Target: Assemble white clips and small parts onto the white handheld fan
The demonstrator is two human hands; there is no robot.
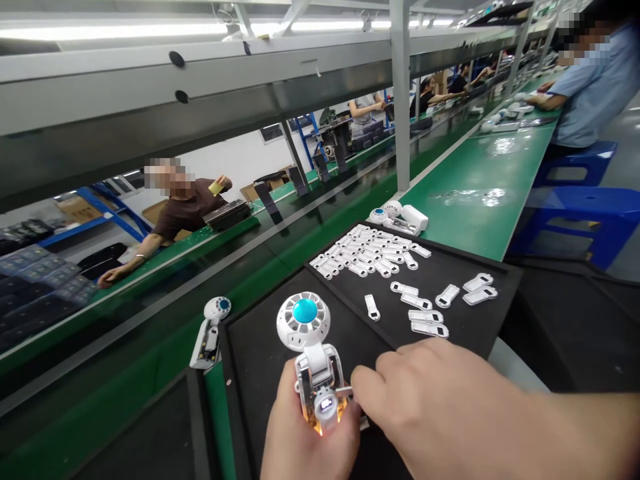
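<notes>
Where the green conveyor line [150, 313] runs along the nine o'clock side, a person in a brown shirt [187, 207] leans on its far edge, and a second fan unit [210, 333] lies open on the belt just beside the black tray [260, 347]. At six o'clock the left hand [300, 440] is clamped around the lower body of the small white fan [313, 353], held upright over the tray, its round head with a blue centre cap uppermost and its open base lit from within. The right hand [440, 400], at five o'clock, has its fingertips pinched together against the fan's base; what they grip cannot be told. At one o'clock on the tray lie many white plastic covers [370, 253]; farther off sits a person in a blue shirt [595, 87].
</notes>
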